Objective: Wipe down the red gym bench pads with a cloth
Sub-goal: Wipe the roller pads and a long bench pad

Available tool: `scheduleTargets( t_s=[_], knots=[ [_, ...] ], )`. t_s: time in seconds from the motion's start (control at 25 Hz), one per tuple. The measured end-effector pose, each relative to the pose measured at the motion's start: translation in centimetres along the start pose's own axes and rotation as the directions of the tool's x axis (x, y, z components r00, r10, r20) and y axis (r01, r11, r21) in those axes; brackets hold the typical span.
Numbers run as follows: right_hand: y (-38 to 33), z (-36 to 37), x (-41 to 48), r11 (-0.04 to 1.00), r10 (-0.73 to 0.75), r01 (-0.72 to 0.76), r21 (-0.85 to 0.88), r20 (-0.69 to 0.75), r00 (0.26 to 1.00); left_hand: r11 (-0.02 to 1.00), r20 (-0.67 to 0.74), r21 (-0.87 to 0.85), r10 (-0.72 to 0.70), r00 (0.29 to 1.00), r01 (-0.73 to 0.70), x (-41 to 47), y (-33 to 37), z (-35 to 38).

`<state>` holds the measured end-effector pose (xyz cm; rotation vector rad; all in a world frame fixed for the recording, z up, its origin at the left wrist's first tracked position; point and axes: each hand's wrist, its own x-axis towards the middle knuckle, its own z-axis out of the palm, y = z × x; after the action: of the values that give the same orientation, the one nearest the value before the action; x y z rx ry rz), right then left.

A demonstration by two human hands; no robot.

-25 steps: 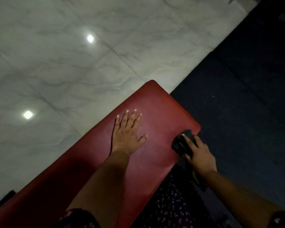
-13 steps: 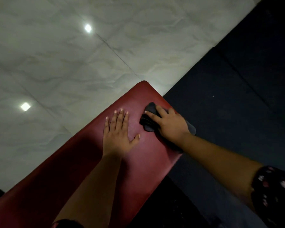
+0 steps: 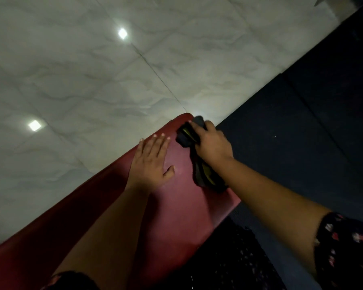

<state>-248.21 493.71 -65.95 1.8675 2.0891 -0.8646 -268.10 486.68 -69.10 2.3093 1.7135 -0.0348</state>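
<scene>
The right hand (image 3: 213, 145) grips the dark cloth (image 3: 186, 137) in a bunch at the far corner of the red pad (image 3: 176, 216), likely to rub hard there. The left hand (image 3: 151, 166) lies flat with straight fingers by the pad's left edge, probably to steady the person.

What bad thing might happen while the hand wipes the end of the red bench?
The right hand grips the cloth right at the far end of the red pad, so a hard push might slide it off the edge. The left hand lies flat on the pad, so that patch may get missed.
</scene>
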Motion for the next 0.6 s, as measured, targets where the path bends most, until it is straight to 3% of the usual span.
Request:
scheduleTargets(
  t_s=[0.12,0.32,0.48,0.6],
  knots=[
    [4.7,2.5,-7.9,0.997,0.025,-0.023,-0.069,0.031,0.999,0.981,-0.05,0.029,0.191,0.98,-0.19,1.1,1.1,-0.2],
    [8.8,6.6,-19.2,0.982,0.187,-0.187,-0.006,0.051,0.981,0.989,0.019,0.038,0.142,0.99,-0.143,2.1,3.2,0.8],
    [8.9,6.3,-18.1,0.926,0.37,-0.374,0.043,0.074,0.926,0.996,-0.003,0.039,0.077,0.997,-0.077,1.3,2.6,2.2],
    [8.2,4.2,-13.7,0.947,0.321,-0.32,-0.02,0.033,0.947,0.996,-0.053,0.026,0.083,0.995,-0.082,1.2,2.7,2.5]
  ],
)
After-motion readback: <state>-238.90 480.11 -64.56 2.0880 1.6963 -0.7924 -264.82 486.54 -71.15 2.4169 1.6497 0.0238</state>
